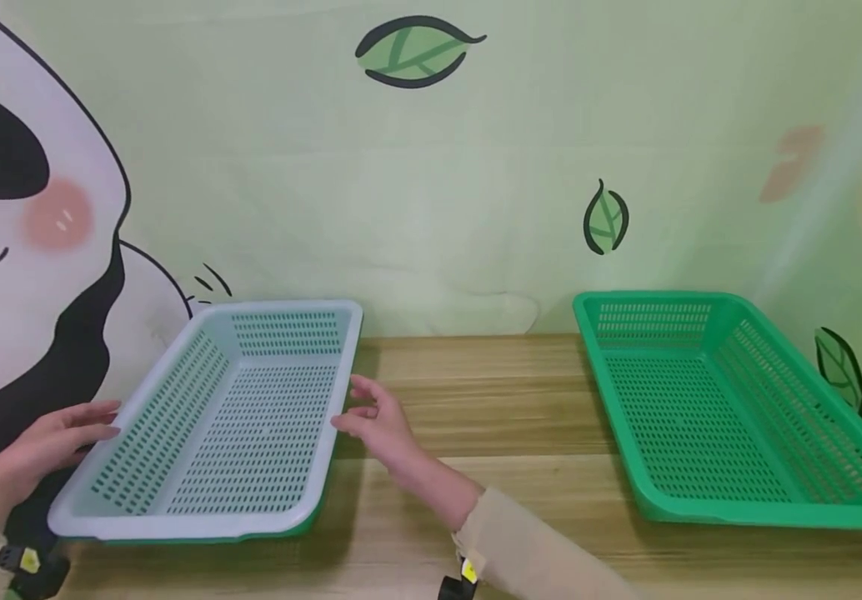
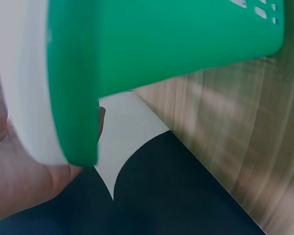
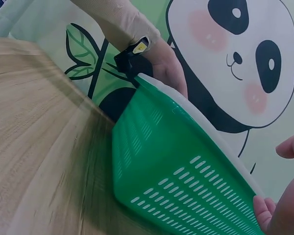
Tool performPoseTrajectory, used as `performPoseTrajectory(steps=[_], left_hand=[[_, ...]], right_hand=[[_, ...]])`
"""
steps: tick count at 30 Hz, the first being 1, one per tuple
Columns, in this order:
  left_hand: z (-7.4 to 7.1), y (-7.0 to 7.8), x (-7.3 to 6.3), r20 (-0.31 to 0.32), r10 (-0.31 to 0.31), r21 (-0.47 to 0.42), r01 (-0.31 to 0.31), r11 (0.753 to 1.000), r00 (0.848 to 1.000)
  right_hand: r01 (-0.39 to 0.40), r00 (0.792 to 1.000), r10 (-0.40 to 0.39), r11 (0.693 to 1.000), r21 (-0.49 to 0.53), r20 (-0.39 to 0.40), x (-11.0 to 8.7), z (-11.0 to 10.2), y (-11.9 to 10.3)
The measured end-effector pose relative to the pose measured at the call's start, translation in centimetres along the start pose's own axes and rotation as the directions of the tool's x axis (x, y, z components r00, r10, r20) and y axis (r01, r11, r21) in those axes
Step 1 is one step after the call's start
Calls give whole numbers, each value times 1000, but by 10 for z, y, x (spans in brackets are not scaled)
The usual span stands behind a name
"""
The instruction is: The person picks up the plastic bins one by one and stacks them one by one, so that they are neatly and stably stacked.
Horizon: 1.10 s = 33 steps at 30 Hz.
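Note:
On the left stands a white basket nested in a green basket, whose green wall shows beneath the white rim. My left hand is at the left rim; in the left wrist view this hand curls about the stacked rims, a fingertip showing behind the green one. At the right rim is my right hand, its thumb tip over the edge and its fingers along the outside. The right wrist view has the right hand's fingertips against the rim, with the thumb standing apart.
A second green basket stands on the right of the wooden table. Behind the table hangs a pale green backdrop printed with a panda and leaves. Both baskets reach close to this backdrop.

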<state>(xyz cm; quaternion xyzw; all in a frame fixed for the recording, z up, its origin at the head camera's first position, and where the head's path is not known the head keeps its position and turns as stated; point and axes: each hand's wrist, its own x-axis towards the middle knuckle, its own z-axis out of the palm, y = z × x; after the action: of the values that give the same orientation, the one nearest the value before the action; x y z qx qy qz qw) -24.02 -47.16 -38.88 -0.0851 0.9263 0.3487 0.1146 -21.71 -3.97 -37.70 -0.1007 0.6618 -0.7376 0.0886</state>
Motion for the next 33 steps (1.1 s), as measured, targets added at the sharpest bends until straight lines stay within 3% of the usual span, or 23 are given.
performPoseTrajectory(steps=[7,19,22,28,33], left_hand=[[1,28,-24,36,-17,-51,19,999,999],[5,46,-40,65,-9,-87,14,996,998],[5,45,-38,49,-35,-95,40,995,998],[7,38,-33,60,-6,-102,12,995,998],[12,36,-27,38,-20,-99,24,995,999]], right_hand=[[-14,1000,14,1000,26,22,-2,1,5],[-90,994,86,993,71,60,-6,7,14],[-97,994,90,991,94,69,-6,8,15],[-101,994,95,988,119,56,-5,6,15],[-93,994,88,991,91,58,-7,-1,15]])
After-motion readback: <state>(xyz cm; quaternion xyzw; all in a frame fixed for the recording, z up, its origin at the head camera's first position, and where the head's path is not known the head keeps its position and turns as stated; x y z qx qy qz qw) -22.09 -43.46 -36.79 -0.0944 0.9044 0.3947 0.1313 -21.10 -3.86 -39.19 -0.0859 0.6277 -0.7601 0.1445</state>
